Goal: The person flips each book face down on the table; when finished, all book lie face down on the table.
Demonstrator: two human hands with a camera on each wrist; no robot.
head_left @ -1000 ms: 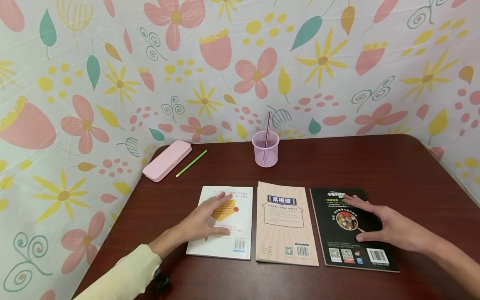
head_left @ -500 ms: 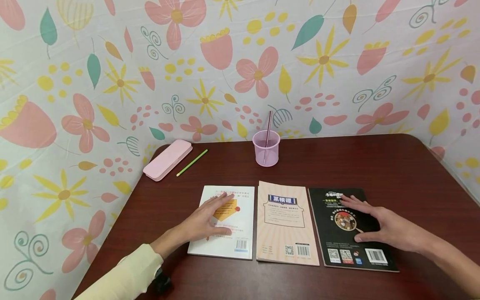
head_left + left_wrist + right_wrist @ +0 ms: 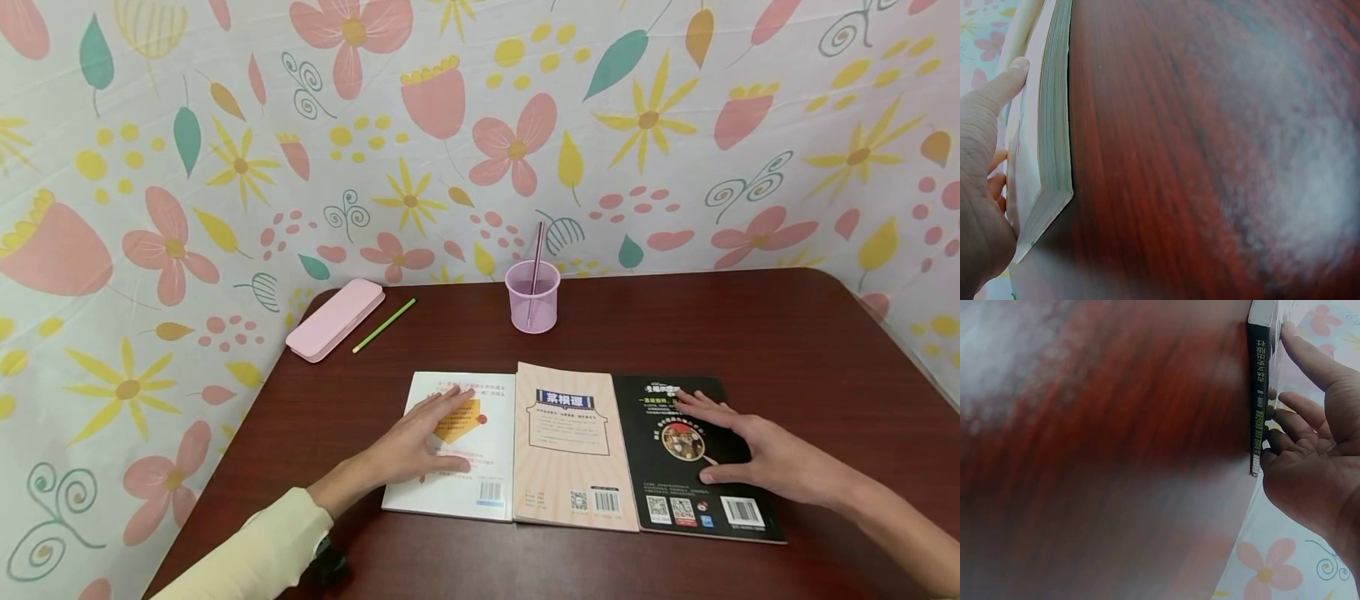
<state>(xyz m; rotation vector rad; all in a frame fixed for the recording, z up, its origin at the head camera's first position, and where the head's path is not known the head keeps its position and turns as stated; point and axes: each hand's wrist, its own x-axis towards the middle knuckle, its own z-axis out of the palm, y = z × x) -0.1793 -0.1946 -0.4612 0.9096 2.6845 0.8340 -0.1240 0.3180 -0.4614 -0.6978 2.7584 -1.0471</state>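
Three books lie side by side, flat on the table: a white book [image 3: 491, 458] on the left, a peach book [image 3: 573, 471] in the middle and a black book [image 3: 660, 475] on the right. Their long sides appear to meet. My left hand [image 3: 416, 437] rests on the white book, fingers extended and thumb spread. Likewise, my right hand [image 3: 765, 458] rests on the black book. In the left wrist view, thick page edges [image 3: 1054, 119] show beside the left hand [image 3: 985, 181]. The right wrist view shows the black book's spine [image 3: 1259, 394] beside the right hand [image 3: 1322, 437].
At the back left of the dark red-brown table [image 3: 712, 325] are a pink pencil case [image 3: 335, 321] and a green pencil [image 3: 384, 326]. A pink mesh cup [image 3: 532, 312] holding a striped pencil [image 3: 537, 250] stands near the flower-patterned backdrop [image 3: 637, 192].
The white book has slid right under my left hand and the black book left under my right hand. The gaps beside the peach book have closed; the peach book has stayed put.
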